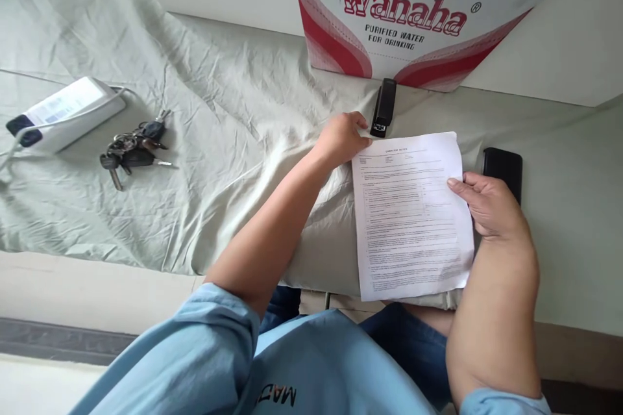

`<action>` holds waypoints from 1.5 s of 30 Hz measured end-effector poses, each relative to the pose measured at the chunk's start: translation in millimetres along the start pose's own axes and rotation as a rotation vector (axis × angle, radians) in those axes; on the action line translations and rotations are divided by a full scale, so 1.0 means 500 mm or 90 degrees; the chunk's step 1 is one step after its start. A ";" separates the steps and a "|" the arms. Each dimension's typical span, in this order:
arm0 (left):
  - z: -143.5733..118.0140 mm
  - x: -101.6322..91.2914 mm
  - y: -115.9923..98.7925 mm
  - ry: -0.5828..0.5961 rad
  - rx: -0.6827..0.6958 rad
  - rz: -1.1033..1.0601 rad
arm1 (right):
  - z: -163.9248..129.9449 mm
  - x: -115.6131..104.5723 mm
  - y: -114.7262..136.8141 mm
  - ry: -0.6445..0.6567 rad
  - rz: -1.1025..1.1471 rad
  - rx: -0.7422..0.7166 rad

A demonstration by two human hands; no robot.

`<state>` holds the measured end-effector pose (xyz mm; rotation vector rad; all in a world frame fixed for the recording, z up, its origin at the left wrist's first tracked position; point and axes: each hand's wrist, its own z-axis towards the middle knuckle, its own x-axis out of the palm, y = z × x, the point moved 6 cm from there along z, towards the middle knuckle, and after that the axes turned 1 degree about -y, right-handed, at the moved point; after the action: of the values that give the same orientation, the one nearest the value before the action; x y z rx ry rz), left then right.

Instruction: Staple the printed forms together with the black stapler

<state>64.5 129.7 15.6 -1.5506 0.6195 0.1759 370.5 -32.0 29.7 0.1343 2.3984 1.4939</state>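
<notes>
We hold a printed sheet of paper (411, 213) flat on the cloth-covered surface (233, 142), near its front edge and just ahead of our lap. Our left hand (343, 137) rests at the sheet's top left corner, fingers curled loosely, fingertips touching the paper edge. Our right hand (489, 204) lies along the right edge, thumb on top of the sheet; the other fingers are hidden, so we cannot tell whether they pinch underneath.

A black stapler (383, 108) lies just beyond the left hand, apart from the sheet's top edge. A black phone (503, 168) sits just behind the right hand. A Wahaha water carton (418, 12) stands at the back, near the stapler's far end. Well apart to the left: a bunch of keys (134, 149) and a white power strip (63, 113).
</notes>
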 end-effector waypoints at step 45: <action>-0.001 0.067 0.006 -0.166 0.157 0.038 | 0.014 -0.008 -0.001 -0.122 0.062 -0.036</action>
<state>90.8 120.3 -2.7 -1.2476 0.4624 0.3293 376.7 -26.9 27.4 0.3690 2.2252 1.5145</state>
